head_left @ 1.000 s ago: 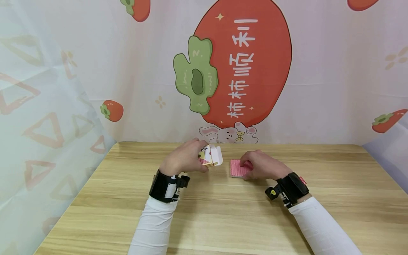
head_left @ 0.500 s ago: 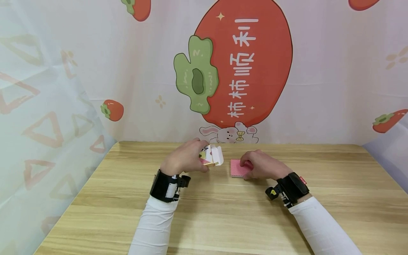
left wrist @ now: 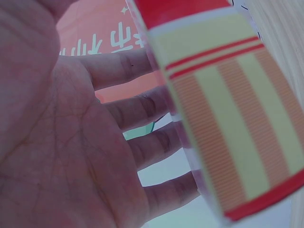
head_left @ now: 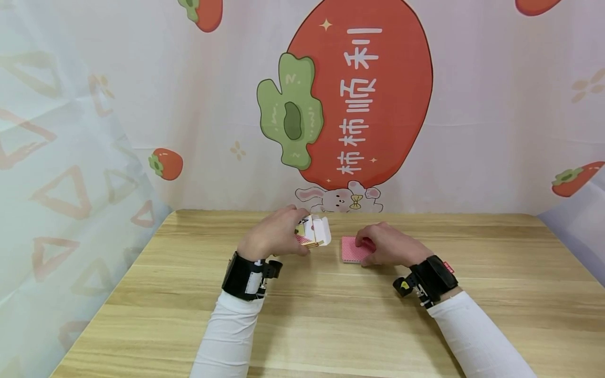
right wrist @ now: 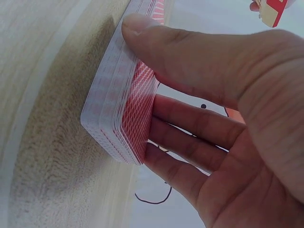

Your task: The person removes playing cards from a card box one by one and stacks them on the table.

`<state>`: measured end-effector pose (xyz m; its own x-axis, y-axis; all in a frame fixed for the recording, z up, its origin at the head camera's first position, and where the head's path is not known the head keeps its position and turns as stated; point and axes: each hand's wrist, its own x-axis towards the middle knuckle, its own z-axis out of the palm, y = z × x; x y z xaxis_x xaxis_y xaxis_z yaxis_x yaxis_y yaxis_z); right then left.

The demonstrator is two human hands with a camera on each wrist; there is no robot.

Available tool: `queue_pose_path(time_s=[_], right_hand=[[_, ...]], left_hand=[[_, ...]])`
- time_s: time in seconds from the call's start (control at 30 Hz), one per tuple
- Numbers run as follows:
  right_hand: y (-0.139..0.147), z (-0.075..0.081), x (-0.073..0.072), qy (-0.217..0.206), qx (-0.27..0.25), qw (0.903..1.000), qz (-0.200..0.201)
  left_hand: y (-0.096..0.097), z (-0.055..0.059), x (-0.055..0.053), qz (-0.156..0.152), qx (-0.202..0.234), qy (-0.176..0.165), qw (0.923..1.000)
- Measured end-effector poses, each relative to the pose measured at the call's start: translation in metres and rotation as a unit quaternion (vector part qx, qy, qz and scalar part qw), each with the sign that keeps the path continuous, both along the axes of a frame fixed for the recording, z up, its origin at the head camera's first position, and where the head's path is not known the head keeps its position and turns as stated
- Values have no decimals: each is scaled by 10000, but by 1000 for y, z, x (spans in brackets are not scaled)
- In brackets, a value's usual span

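Note:
My left hand (head_left: 276,233) holds a playing-card box (head_left: 307,231) toward the back of the table, its white end flap standing out on the right. In the left wrist view the striped side of the box (left wrist: 228,109) shows red, cream and orange, and the fingers reach behind it. Just to the right, a deck of playing cards (head_left: 352,249) with red patterned backs lies stacked face down on the table. My right hand (head_left: 392,244) grips this deck (right wrist: 137,95); the thumb presses one long edge, while the other fingers touch the top and far side.
The wooden table (head_left: 331,325) ends at a white cloth backdrop (head_left: 212,121) printed with persimmons and a rabbit, close behind both hands. Another printed cloth (head_left: 71,173) hangs along the left side. Each wrist wears a black strapped camera.

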<state>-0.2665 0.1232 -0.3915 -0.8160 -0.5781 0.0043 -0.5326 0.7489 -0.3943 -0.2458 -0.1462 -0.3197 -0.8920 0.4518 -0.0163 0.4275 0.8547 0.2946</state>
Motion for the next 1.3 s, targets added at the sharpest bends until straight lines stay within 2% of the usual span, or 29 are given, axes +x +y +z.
queue_pose_path(time_s=[1.3], right_hand=[[3, -3, -3, 66, -46, 9999, 94]], left_hand=[[2, -1, 2, -20, 2, 24, 10000]])
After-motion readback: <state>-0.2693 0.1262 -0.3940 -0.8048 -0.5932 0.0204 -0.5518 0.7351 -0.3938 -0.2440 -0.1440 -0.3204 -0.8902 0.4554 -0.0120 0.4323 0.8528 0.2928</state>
